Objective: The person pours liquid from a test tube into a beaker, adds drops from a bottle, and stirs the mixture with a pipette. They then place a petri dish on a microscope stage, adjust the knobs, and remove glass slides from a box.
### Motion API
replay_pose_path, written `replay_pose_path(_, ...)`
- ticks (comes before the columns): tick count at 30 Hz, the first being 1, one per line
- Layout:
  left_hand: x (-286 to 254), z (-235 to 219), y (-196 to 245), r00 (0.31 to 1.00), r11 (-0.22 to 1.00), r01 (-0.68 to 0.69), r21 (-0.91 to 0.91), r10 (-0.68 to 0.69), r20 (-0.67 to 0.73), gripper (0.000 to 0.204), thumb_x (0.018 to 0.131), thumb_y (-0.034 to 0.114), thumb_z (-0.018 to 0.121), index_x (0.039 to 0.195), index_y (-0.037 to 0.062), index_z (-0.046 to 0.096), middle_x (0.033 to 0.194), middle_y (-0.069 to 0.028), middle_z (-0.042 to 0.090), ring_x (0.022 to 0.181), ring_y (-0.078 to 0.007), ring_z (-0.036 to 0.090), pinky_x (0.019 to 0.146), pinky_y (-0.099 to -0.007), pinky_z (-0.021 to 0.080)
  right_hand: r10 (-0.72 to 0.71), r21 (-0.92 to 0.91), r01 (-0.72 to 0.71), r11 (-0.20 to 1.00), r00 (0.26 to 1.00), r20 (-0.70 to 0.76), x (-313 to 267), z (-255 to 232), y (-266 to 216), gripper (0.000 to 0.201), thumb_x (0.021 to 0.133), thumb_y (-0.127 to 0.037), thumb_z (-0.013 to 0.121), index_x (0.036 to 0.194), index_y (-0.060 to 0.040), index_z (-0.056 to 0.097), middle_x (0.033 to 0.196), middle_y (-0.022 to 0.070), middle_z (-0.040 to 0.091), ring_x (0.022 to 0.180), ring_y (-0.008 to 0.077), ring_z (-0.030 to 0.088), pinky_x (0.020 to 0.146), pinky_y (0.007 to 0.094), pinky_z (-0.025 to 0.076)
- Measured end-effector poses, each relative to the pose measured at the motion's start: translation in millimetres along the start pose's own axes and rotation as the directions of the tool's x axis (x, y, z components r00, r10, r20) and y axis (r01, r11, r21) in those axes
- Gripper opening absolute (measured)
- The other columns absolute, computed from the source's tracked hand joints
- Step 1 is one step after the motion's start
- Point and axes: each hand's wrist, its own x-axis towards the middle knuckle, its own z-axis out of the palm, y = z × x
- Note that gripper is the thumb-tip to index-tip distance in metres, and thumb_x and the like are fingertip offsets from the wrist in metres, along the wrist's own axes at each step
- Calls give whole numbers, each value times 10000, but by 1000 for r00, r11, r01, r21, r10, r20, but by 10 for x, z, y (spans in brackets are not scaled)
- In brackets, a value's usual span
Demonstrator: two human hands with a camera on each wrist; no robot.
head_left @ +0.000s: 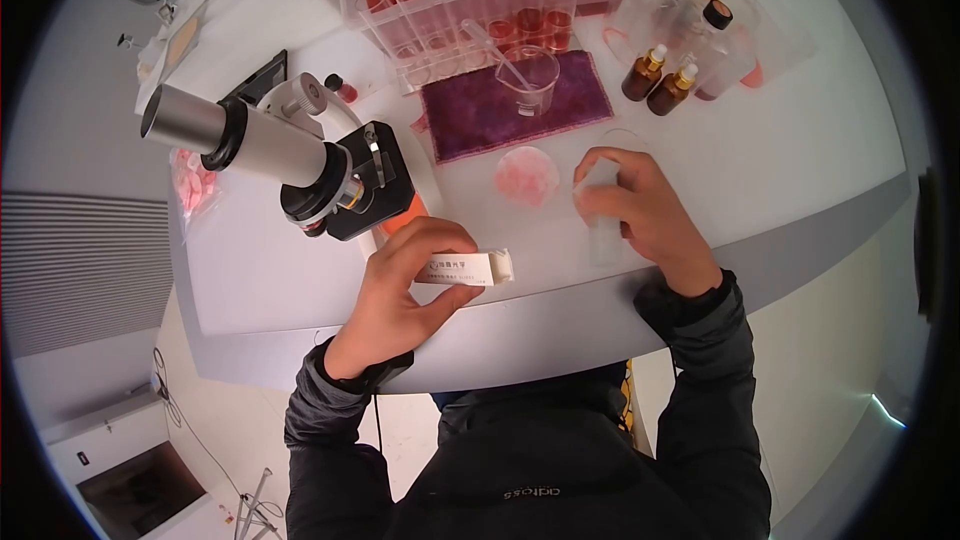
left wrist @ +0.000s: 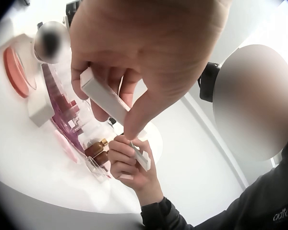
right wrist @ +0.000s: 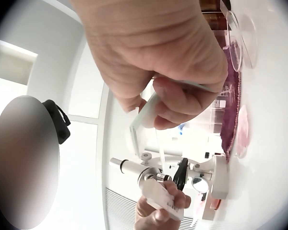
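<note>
White box [head_left: 458, 269] over pale table [head_left: 260, 285]; slatted panel [head_left: 90, 275].

2 arms up front, dark sleeves down to the wrists, forearms angled inward. Left hand [head_left: 405, 280] pinching: fingers bent on the far side, left thumb [head_left: 452, 306] opposing on the near side, grip end pointing toward the right. Right hand [head_left: 645, 205] also gripping, fingers curled in, reaching a bit farther out from the torso [head_left: 560, 460] than the left. Hands well apart, no contact. Left sleeve [head_left: 330, 430], right sleeve [head_left: 718, 370] both in head view.
</note>
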Motion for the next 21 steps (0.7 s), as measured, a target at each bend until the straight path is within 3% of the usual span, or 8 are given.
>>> replay_pose_path(2, -1, 2, -21, 1000, 999, -2, 51, 4, -23, 389, 702, -29, 787, 1046, 50, 623, 1056, -65, 630, 945, -206, 614, 778, -309, 487, -74, 37, 76, 996, 997, -36, -11, -35, 7, 94, 795, -64, 622, 869, -43, 567, 771, 27, 576, 637, 53, 486, 520, 216, 348)
replay_pose_path(5, -8, 12, -105, 999, 996, -7, 92, 11, -43, 365, 742, -3, 790, 1060, 43, 618, 1060, -78, 626, 926, -229, 644, 777, -325, 528, -185, -75, 183, 980, 982, -29, -57, -85, 16, 116, 794, -82, 656, 892, -54, 602, 684, -41, 530, 606, 9, 445, 510, 198, 324)
replay_pose_path(7, -20, 25, -133, 998, 996, 38, 80, -34, -56, 369, 740, -2, 791, 1063, 43, 619, 1060, -76, 628, 938, -234, 644, 796, -331, 527, -183, -195, 181, 964, 983, 6, -103, -32, -18, 118, 801, -94, 654, 891, -50, 593, 670, -45, 525, 595, 8, 442, 509, 204, 326)
replay_pose_path(11, -21, 38, -184, 994, 999, 39, 35, -35, -99, 376, 703, -22, 790, 1034, 65, 635, 1020, -37, 622, 892, -166, 577, 711, -271, 447, -125, -345, 132, 929, 991, 44, -125, 112, -101, 138, 800, -114, 656, 882, -35, 576, 630, -46, 501, 568, 12, 432, 502, 219, 330)
replay_pose_path(17, -37, 40, -219, 994, 998, 59, 4, -58, -90, 405, 686, -41, 796, 1041, 60, 631, 1037, -45, 624, 946, -185, 571, 760, -291, 461, -269, -417, 241, 876, 963, -9, -79, 174, 65, 156, 773, -88, 662, 860, -37, 544, 566, -19, 415, 520, 33, 366, 479, 235, 297)
replay_pose_path(21, -40, 40, -242, 997, 999, 43, -20, -44, -70, 432, 676, -63, 796, 1057, 44, 622, 1055, -60, 619, 983, -204, 572, 813, -309, 471, -259, -435, 227, 871, 966, -14, -110, 204, 56, 176, 753, -76, 671, 830, -34, 518, 528, -10, 351, 493, 44, 328, 461, 243, 278)
